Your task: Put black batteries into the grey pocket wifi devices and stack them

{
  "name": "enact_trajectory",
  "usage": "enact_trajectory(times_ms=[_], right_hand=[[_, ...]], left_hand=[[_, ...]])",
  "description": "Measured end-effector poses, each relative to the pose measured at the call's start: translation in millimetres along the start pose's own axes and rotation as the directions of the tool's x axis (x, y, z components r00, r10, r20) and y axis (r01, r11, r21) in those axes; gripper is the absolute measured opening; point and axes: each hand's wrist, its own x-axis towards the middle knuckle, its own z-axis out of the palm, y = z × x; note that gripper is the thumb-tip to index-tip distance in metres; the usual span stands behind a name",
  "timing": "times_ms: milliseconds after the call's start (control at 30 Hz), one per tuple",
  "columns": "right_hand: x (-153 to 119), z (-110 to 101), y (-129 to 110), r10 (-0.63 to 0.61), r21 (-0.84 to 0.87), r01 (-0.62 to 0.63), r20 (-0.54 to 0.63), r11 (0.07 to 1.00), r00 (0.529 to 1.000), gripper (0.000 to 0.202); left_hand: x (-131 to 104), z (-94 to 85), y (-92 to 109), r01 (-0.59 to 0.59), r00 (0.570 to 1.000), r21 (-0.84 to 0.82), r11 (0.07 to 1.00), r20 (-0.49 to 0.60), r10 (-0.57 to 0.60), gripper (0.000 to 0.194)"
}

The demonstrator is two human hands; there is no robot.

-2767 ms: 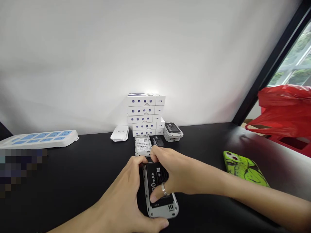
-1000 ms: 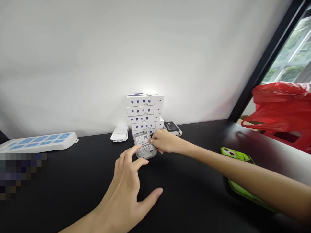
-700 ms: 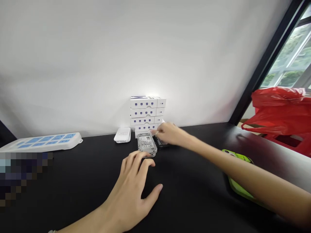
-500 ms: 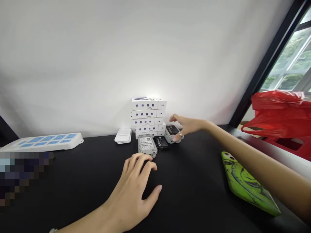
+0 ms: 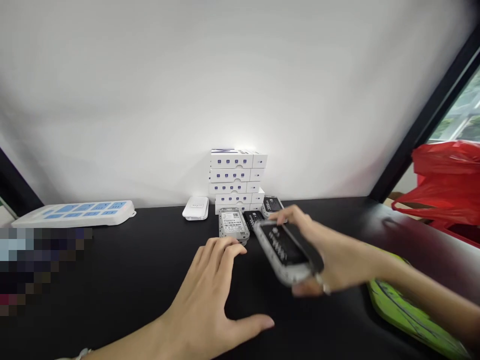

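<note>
1. Right hand (image 5: 337, 257): thumb and fingers clamped on opposite ends of a light-grey, rounded-rectangular plastic unit (image 5: 294, 274) with a flat black battery (image 5: 283, 247) in its face. Unit looks lifted off the black smooth tabletop (image 5: 150, 280), tilted, between the left hand and the green phone. Pinch the rim, not the battery; I'd keep it near level so nothing slides out.
2. Dark curved edge on the unit's right side is blurred (can't tell if the battery sits flush). Worth a look before loosening the grip.
3. Left hand (image 5: 210, 295): fingers spread and bent, thumb out, nothing held. Fingertips at the near edge of a grey plastic casing with a white printed label (image 5: 232, 223); contact unclear. Best kept light, so the casing doesn't skid.
4. Loose black rectangular battery (image 5: 252, 218) just right of that casing, another grey battery-fitted unit (image 5: 272, 205) behind: leave clearance to both.
5. Stacked white cardboard boxes (image 5: 230, 175) at the back: don't bump.
6. Green patterned phone (image 5: 408, 312) under the right forearm: keep the elbow up.
</note>
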Motion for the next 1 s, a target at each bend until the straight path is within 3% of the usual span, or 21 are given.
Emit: enact_trajectory(times_ms=[100, 267, 433, 733, 900, 1000], right_hand=[[-11.7, 32.1, -25.7, -0.077, 0.054, 0.072, 0.102, 0.996, 0.992, 0.085], [-8.7, 54.3, -31.9, -0.098, 0.097, 0.087, 0.121, 0.991, 0.988, 0.085], [-6.9, 48.7, -29.3, -0.117, 0.090, 0.105, 0.139, 0.990, 0.983, 0.077], [16.4, 21.1, -33.3, -0.054, 0.128, 0.014, 0.315, 0.992, 0.948, 0.068], [30.9, 22.9, -37.6, 0.039, 0.040, -0.055, 0.332, 0.998, 0.942, 0.069], [32.3, 25.2, -42.3, 0.032, 0.027, -0.044, 0.346, 0.999, 0.938, 0.071]], left_hand=[[0.0, -0.3, -1.0, -0.014, 0.999, -0.054, 0.998, 0.041, 0.016, 0.095], [2.1, -2.7, 0.0, 0.038, 0.986, -0.159, 0.987, 0.165, -0.011, 0.097], [4.8, -3.6, -0.9, 0.079, 0.982, -0.218, 0.973, 0.183, -0.038, 0.095], [3.7, -4.4, -0.2, 0.150, 0.975, -0.213, 0.965, 0.192, -0.109, 0.088], [8.2, -7.7, 5.3, 0.136, 0.979, -0.210, 0.968, 0.176, -0.099, 0.079], [9.3, -7.2, 6.9, 0.112, 0.984, -0.212, 0.971, 0.163, -0.078, 0.076]])
